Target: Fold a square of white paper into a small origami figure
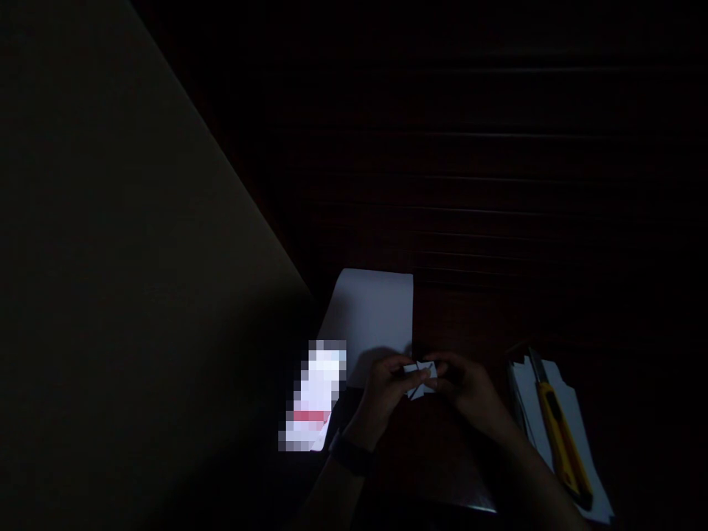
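Observation:
A small piece of folded white paper (421, 377) is held between both hands just above the dark table. My left hand (386, 383), with a dark band at the wrist, pinches its left side with thumb and fingers. From the right, my right hand (467, 383) grips the opposite side between thumb and fingertips. Dark lines, perhaps gaps between folds, cross the paper's face. Dim light hides the finer detail of the folds and fingertips.
Behind my left hand lies a white sheet (379, 306). A bright, pixelated screen (316, 391) stands at left, by a pale wall (138, 221). On the right, a yellow utility knife (560, 435) rests on stacked papers (587, 450).

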`<state>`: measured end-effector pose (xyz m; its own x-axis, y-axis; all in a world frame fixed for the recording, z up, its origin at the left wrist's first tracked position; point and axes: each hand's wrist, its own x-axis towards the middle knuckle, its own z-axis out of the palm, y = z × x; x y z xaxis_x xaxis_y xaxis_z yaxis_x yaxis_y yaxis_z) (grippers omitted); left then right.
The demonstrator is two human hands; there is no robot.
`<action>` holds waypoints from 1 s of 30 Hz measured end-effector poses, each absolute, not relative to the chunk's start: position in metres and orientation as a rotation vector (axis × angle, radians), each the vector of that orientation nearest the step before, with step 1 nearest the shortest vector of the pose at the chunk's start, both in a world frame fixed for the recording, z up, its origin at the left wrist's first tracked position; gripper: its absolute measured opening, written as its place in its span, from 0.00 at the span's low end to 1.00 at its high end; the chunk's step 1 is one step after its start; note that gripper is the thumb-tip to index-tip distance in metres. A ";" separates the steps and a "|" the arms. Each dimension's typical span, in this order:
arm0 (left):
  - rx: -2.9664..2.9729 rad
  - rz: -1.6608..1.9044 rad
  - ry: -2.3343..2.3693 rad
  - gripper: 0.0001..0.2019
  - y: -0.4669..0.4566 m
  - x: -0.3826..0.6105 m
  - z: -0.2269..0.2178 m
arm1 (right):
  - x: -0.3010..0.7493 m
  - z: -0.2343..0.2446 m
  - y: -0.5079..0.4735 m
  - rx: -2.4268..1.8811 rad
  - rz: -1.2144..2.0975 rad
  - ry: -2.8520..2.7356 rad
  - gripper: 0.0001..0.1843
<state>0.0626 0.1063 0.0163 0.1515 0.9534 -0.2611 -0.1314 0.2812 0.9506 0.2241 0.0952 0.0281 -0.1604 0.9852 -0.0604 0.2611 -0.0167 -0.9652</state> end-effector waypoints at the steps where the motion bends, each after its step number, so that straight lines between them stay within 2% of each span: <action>1: 0.982 0.978 1.115 0.13 0.106 0.063 0.017 | 0.224 0.028 0.095 -1.352 1.224 -1.522 0.16; 19: 1.207 0.883 1.272 0.14 0.105 0.063 -0.001 | 0.227 0.026 0.096 -1.338 1.292 -1.546 0.15; 30: 1.144 0.916 1.189 0.15 0.104 0.065 0.012 | 0.230 0.026 0.098 -1.316 1.322 -1.523 0.17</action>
<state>0.0652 0.1045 0.0122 0.1709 0.9619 -0.2133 0.0392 0.2096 0.9770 0.2303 0.0980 0.0261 -0.2223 0.9699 -0.0991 0.2348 -0.0454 -0.9710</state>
